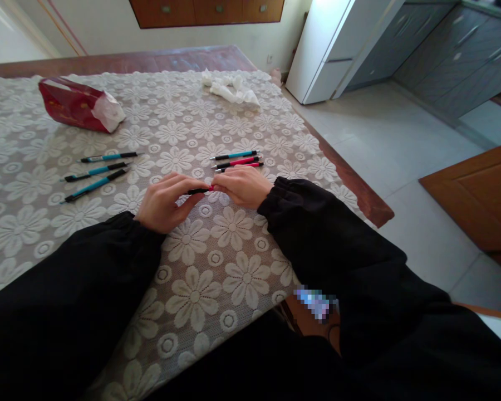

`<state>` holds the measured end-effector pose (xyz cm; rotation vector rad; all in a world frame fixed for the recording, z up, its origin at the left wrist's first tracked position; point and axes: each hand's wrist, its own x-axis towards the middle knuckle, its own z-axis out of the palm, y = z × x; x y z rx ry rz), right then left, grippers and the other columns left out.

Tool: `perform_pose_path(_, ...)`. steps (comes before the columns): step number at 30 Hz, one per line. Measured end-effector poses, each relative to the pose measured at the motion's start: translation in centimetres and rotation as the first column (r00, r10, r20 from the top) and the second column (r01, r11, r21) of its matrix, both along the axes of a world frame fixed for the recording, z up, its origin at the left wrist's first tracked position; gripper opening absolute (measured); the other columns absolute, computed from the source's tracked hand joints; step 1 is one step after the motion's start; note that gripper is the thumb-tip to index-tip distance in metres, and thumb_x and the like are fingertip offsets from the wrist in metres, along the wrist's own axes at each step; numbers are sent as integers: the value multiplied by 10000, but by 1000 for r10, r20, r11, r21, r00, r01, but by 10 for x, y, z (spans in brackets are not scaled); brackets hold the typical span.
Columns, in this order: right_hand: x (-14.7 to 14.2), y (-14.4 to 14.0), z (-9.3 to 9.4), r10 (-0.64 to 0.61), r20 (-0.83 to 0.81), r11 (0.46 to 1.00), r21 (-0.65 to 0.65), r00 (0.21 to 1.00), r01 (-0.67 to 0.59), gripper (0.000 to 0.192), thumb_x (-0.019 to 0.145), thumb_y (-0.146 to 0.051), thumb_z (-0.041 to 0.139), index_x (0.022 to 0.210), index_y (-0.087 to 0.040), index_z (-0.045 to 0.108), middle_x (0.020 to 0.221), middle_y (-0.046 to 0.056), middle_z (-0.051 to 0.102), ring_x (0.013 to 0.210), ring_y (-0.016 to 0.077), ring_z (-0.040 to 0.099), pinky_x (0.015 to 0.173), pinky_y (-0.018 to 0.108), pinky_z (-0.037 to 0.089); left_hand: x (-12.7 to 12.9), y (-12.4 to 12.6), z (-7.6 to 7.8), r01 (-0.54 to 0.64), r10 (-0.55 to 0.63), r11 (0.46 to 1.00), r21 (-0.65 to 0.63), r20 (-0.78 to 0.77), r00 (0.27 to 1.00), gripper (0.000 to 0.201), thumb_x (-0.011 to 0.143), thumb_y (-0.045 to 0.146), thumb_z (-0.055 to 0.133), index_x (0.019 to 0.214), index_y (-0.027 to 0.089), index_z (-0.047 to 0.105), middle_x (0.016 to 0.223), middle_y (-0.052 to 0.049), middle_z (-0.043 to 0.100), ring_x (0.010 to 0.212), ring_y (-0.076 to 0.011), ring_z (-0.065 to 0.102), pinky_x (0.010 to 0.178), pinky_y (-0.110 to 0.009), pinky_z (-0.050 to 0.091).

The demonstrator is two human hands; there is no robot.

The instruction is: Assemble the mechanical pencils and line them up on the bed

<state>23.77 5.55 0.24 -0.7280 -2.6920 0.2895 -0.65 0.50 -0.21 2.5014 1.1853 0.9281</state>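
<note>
My left hand and my right hand meet low over the lace tablecloth, both closed on one pen. Its black part shows at my left fingertips, and a bit of red shows by my right fingers; the rest is hidden by my right hand. Just beyond my right hand lie a blue-and-black pen, a red-and-black pen and another pen, partly covered by that hand. To the left of my left hand, three blue-and-black pens lie side by side at a slant.
A lace tablecloth with flower patterns covers the wooden table. A red tissue pack stands at the far left. Crumpled white plastic lies at the back. Past the table's right edge are a white fridge and a wooden door.
</note>
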Motion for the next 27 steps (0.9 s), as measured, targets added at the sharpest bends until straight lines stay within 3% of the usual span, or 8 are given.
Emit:
perform_pose_path(3,0,-1,1,-13,-12,999,-43,1000,12,311,1099,-336,404,1084,-164,662,946,76,721,811,170,587,717,298,307,1,-1,1,-31,31,1000,-3,-5,1000,232,998,332,606,1146,244,761,1054,-42,783,918,-199,712,873,-338,575)
perform_pose_path(8,0,0,-1,-43,-62,997,-59,997,39,284,1035,-382,567,1217,-167,595,1002,70,722,846,181,599,718,284,315,2,-2,2,-86,86,996,2,5,996,258,999,324,590,1152,228,775,1010,-49,786,858,-196,708,796,-322,576)
perform_pose_path(11,0,0,0,-28,-57,999,-23,998,27,227,1068,-331,493,1113,-161,637,983,77,725,851,177,605,737,293,317,1,-2,2,-60,59,998,17,31,998,226,984,304,622,1141,235,770,1035,-46,785,889,-191,709,797,-312,574)
perform_pose_path(15,0,-2,1,-10,-32,1000,-27,999,9,345,1105,-339,381,1027,-163,668,929,70,724,784,161,590,700,299,291,2,-1,1,-11,10,1000,28,41,999,198,972,300,647,1106,226,772,1015,-43,787,859,-178,710,802,-304,574)
perform_pose_path(21,0,-2,-1,-50,-91,996,-81,995,43,285,1042,-351,538,1241,-153,585,1022,73,711,829,167,591,701,278,312,5,-2,5,-86,86,996,-2,64,994,230,971,356,636,1097,232,784,928,-28,783,700,-155,661,677,-290,545)
perform_pose_path(24,0,-1,0,-54,-106,998,-37,993,50,218,1063,-316,496,1144,-158,621,1029,73,709,859,164,595,721,282,318,6,-2,7,-109,109,994,-7,104,989,210,953,349,652,1062,229,786,935,-33,784,703,-157,662,662,-294,536)
perform_pose_path(27,0,-2,1,-41,-82,999,-12,996,40,297,1098,-332,413,1058,-166,656,992,66,712,825,153,590,695,290,294,7,-3,8,-64,66,998,-26,123,990,196,948,328,651,1054,227,781,1016,-48,792,832,-179,703,679,-287,539)
